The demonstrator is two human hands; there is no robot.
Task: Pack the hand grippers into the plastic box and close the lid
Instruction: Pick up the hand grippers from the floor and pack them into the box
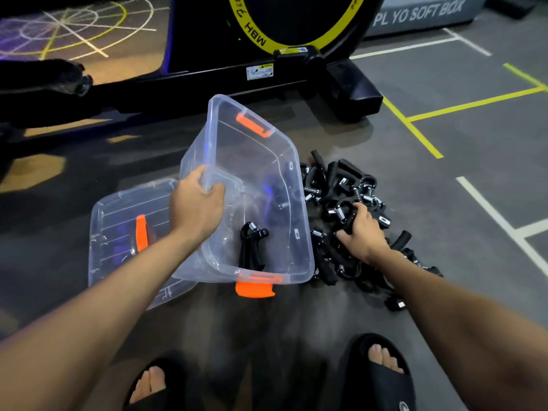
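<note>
My sandalled feet [382, 369] below; my right hand [360, 232] grasps a gripper in the black pile of hand grippers [341, 188], my left hand [197, 203] clutches the tilted plastic box [267, 161] rim, one gripper [252, 247] inside, lid [118, 232] lying leftward.

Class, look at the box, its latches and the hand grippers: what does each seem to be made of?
Box: clear, glossy plastic, since the floor shows through its walls.
Latches: opaque orange plastic, smooth, probably moulded.
Hand grippers: shiny coiled springs, likely metal; matte black handles, perhaps foam or rubber, hard to tell.
</note>
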